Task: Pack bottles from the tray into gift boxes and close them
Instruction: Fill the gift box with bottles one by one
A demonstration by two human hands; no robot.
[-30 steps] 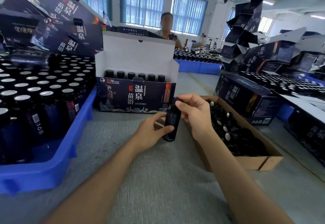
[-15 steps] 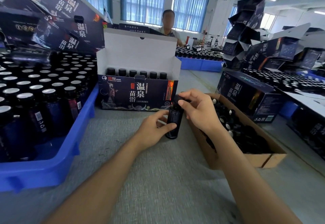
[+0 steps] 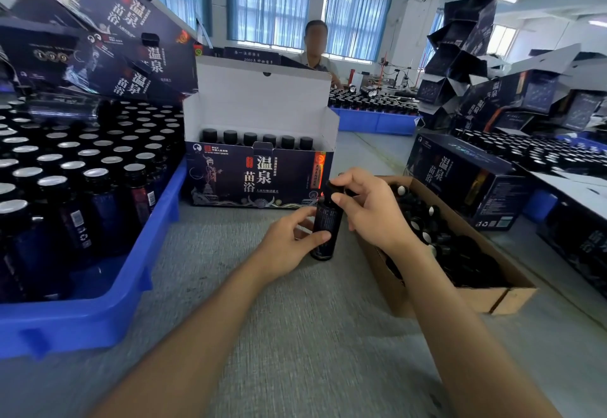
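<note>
Both hands grip a dark bottle (image 3: 325,227) upright on the counter (image 3: 295,335): left hand (image 3: 289,240) on its body, right hand (image 3: 368,207) on its cap, before an open gift box (image 3: 259,174).

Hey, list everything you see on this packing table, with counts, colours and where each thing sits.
Open gift box: one, navy, white inside, table centre, six black bottle caps showing
Held bottle: one, dark, in front of that box
Tray: one, blue, left, many silver-topped bottles
Cardboard box: one, brown, right, holds black caps
Closed gift box: one, navy, far right
Stacked gift boxes: several, navy, upper left
Left hand: grips the bottle's body
Right hand: pinches its cap
</note>
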